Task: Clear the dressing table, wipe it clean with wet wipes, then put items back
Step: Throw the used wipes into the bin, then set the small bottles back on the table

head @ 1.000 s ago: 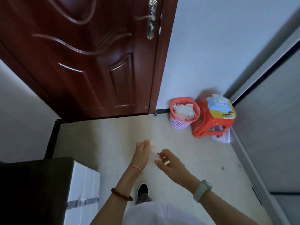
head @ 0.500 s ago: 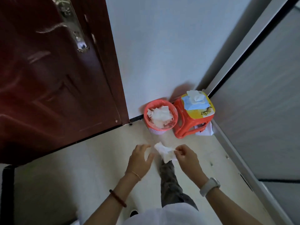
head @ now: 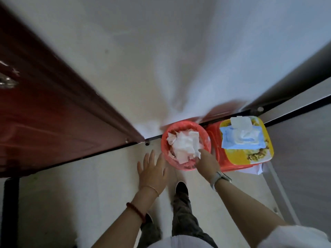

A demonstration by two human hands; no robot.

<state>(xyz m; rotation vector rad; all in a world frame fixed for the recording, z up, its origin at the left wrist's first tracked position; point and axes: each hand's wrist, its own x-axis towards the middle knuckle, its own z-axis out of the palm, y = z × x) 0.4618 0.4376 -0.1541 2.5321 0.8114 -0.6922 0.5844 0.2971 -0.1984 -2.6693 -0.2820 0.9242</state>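
Note:
A red plastic waste bin point(head: 163, 145) stands on the floor against the wall, filled with crumpled white used wipes point(head: 184, 145). My right hand point(head: 206, 161) reaches over the bin's near rim, its fingertips down among the wipes; whether it still grips one is hidden. My left hand point(head: 152, 169) hovers just left of the bin with fingers spread and nothing in it. A blue pack of wet wipes point(head: 241, 138), lid open with a wipe sticking out, lies on a red stool with a yellow top point(head: 250, 156) right of the bin. The dressing table is out of view.
A dark red door point(head: 44, 122) is at the left, a white wall ahead, and a grey sliding panel point(head: 304, 149) at the right. A white cloth point(head: 258, 170) lies under the stool. My shoe point(head: 181, 188) is on the pale floor below the bin.
I have walked up to the bin. My right hand carried the white wipe forward and down into the bin; my left hand let go of it and opened.

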